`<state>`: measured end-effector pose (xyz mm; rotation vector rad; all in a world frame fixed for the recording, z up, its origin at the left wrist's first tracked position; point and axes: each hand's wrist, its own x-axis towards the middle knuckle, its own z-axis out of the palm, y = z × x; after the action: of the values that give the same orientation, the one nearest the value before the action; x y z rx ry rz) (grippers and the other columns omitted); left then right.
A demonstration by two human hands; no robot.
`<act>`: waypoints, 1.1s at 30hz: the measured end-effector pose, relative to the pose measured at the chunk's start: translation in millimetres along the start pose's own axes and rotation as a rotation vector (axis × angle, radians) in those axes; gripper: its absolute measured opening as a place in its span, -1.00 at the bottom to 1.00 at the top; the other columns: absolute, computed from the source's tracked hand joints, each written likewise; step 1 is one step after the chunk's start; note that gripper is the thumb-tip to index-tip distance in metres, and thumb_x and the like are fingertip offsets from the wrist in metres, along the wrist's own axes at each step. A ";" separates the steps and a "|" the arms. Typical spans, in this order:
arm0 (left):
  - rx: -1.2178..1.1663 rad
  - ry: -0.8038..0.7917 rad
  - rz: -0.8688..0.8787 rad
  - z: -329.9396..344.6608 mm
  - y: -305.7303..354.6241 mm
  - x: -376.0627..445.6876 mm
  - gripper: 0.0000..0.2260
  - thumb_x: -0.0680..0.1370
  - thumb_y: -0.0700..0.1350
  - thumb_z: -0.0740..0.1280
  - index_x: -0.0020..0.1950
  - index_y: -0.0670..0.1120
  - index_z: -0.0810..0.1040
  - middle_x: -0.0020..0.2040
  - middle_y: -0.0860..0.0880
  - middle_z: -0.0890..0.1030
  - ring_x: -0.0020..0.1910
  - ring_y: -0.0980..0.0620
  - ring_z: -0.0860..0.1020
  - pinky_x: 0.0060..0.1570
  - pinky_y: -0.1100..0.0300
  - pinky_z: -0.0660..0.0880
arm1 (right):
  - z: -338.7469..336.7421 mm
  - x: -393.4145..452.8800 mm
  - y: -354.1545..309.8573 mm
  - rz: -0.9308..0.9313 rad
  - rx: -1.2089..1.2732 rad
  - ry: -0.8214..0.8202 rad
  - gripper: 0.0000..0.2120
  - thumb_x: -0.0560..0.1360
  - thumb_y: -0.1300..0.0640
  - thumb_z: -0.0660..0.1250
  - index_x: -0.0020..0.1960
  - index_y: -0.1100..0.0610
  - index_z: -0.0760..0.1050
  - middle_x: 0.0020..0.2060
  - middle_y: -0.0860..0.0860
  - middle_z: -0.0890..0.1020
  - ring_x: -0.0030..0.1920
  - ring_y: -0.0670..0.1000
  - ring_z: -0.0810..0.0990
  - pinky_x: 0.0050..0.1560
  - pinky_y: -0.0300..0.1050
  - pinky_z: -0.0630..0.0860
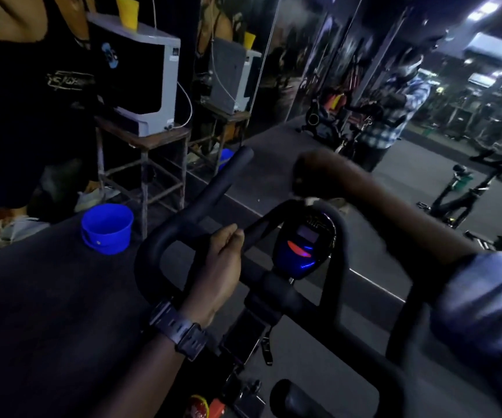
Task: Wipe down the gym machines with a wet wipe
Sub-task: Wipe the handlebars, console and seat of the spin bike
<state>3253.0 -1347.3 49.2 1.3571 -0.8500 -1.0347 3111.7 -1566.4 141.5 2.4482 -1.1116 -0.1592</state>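
Observation:
A black exercise bike's handlebar (213,188) fills the middle of the head view, with a small lit console (304,245) at its centre. My left hand (224,260), with a watch on the wrist, grips an inner bar of the handlebar just left of the console. My right hand (313,176) is blurred and reaches over the far right part of the handlebar, above the console. A pale scrap of wet wipe (311,201) shows under its fingers, which curl over it.
A blue bucket (106,227) stands on the dark floor left of the bike. Behind it a metal stand (144,146) carries a grey box with a yellow cup (127,10). A person in black stands at far left. Mirrors (319,70) line the wall ahead.

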 end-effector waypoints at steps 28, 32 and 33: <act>0.069 -0.123 0.275 42.7 -3.2 53.2 -0.40 0.48 0.34 0.15 0.33 -0.01 0.55 0.27 0.10 0.59 0.30 0.17 0.51 0.40 0.02 0.36 | 40.2 -219.8 -52.0 0.234 0.652 0.484 -0.77 0.53 -0.02 0.27 0.05 0.03 0.65 -0.21 -0.07 0.54 -0.27 -0.10 0.56 -0.26 -0.18 0.52; 0.078 -0.138 0.288 49.4 -5.4 51.4 -0.50 0.57 0.26 0.17 0.37 -0.01 0.51 0.30 0.11 0.57 0.32 0.20 0.48 0.41 0.08 0.35 | 36.0 -201.5 -50.8 0.228 0.613 0.522 -0.78 0.51 -0.03 0.27 -0.05 0.05 0.64 -0.24 -0.08 0.54 -0.28 -0.11 0.59 -0.30 -0.25 0.45; 0.058 -0.144 0.282 50.7 -5.7 50.5 -0.56 0.63 0.18 0.16 0.38 -0.04 0.50 0.31 0.08 0.56 0.32 0.19 0.48 0.41 0.08 0.35 | 27.1 -183.8 -38.8 0.266 0.620 0.516 -0.73 0.49 -0.06 0.23 -0.10 0.06 0.64 -0.22 0.01 0.55 -0.27 0.02 0.60 -0.32 -0.18 0.45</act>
<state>3222.4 -1411.9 42.0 1.1797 -1.1509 -0.8996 3007.7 -1417.6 86.1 2.5580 -1.3526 0.9752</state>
